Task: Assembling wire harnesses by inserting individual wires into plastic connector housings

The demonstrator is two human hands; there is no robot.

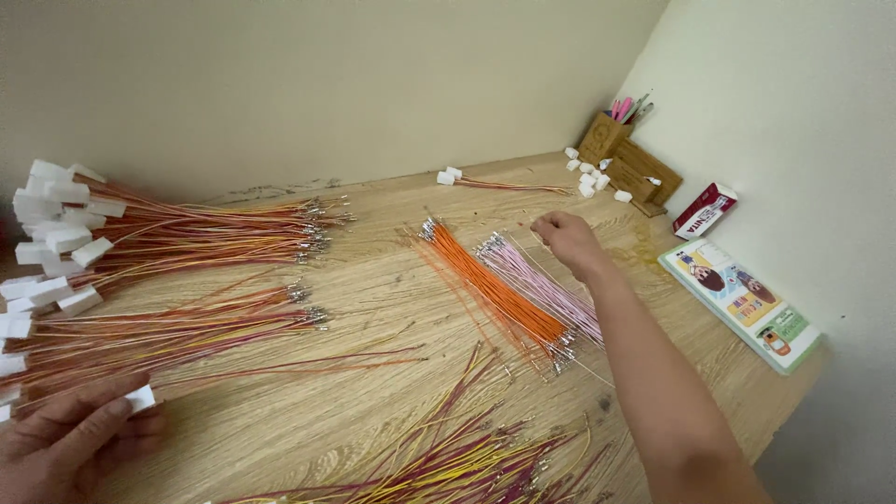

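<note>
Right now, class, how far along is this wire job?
Done: finished wires with white plugs lie piled at left. In hand: the left hand holds a white plug; the right hand reaches the pink wires. Left: orange wires and pink wires remain loose.

Two hands show: the left hand point(65, 439) at lower left, the right hand point(567, 241) at centre. One orange wire bundle point(490, 285) and one pink wire bundle point(546, 287) lie mid-frame. One wooden pen holder point(605, 137), one red box point(705, 210) and one flat printed pack point(742, 303) sit at right
</note>
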